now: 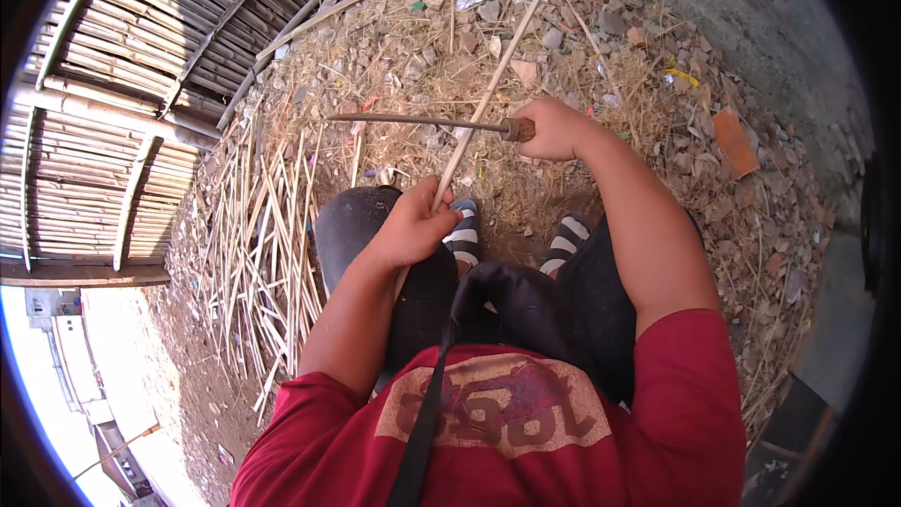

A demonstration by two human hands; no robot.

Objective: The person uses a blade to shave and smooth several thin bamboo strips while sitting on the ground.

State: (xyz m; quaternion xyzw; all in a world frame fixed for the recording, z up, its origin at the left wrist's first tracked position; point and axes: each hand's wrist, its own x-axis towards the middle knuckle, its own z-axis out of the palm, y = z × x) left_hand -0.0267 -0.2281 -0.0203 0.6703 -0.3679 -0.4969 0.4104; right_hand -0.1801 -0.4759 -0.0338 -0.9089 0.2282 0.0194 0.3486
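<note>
Over straw-strewn, stony ground [394, 75], your left grip [413, 225] is closed around the lower part of a long, flat, pale strip [510, 52], and your right grip [556, 130] around a wooden-handled knife [413, 120], its thin dark blade crossing the strip. Left of the strip, a loose heap of slender, straight sticks [272, 244] suggests many are done; this one looks mid-work, though you cannot tell what remains or whether the blade touches.

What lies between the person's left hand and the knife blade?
A bare stretch of the pale strip runs from the left hand to where the knife blade crosses it, in the head view.
</note>
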